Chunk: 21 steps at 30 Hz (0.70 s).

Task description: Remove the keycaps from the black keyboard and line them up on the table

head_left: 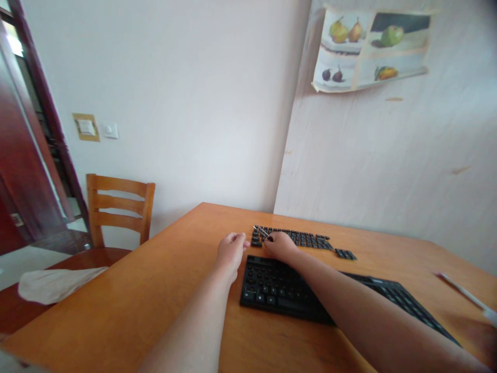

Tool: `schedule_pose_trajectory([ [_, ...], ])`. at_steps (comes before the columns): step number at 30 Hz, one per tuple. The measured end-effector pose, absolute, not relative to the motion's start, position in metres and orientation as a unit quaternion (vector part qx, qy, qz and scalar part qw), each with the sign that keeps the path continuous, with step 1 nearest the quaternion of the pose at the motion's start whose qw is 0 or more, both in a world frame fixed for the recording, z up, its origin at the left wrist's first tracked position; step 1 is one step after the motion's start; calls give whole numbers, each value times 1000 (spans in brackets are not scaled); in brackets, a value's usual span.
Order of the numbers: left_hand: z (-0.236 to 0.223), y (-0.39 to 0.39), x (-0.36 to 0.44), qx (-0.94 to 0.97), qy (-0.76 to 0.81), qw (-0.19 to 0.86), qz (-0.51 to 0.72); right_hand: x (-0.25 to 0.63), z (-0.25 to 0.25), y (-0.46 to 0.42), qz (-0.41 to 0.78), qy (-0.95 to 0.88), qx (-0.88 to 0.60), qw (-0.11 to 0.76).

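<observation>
My right hand (281, 246) is closed around a keycap puller (261, 232), whose two thin metal wires stick out to the upper left over the loose black keycaps (306, 239). Those keycaps lie in rows behind the keyboard. Just to the left, my left hand (232, 247) has its thumb and fingers pinched together; whatever they may hold is hidden. The black keyboard (285, 303) lies below both hands. Keys show along its front row and right part, while several places at its left look bare. My right forearm crosses over it and hides its middle.
A small group of keycaps (345, 254) lies apart to the right. A thin white stick-like thing (464, 293) rests near the table's right side. The wooden table (186, 264) meets the wall at the back. A wooden chair (120, 207) and white cloth (54, 285) are at left.
</observation>
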<state>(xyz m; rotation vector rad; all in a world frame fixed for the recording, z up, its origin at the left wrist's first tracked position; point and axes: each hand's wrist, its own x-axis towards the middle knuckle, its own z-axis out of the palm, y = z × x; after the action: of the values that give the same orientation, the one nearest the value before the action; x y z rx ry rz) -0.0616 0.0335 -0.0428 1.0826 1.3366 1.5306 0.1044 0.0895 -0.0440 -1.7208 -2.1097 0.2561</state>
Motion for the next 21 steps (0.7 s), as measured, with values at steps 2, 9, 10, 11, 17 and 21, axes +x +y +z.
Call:
schedule_pose_trajectory([
  [2,-43,34,-62,430,531,408,606,104,-45,89,93,-757,-616,199],
  [9,-44,35,-62,431,534,407,602,102,-44,86,106,-763,-605,202],
  [10,-44,35,-62,432,534,407,602,102,-45,86,110,-764,-603,202],
  [11,-45,35,-62,433,534,406,602,102,-45,86,113,-764,-602,203],
  [17,-45,36,-63,438,533,405,600,101,-46,86,121,-763,-597,216],
  [21,-46,36,-63,443,532,403,600,102,-42,86,118,-756,-598,240],
])
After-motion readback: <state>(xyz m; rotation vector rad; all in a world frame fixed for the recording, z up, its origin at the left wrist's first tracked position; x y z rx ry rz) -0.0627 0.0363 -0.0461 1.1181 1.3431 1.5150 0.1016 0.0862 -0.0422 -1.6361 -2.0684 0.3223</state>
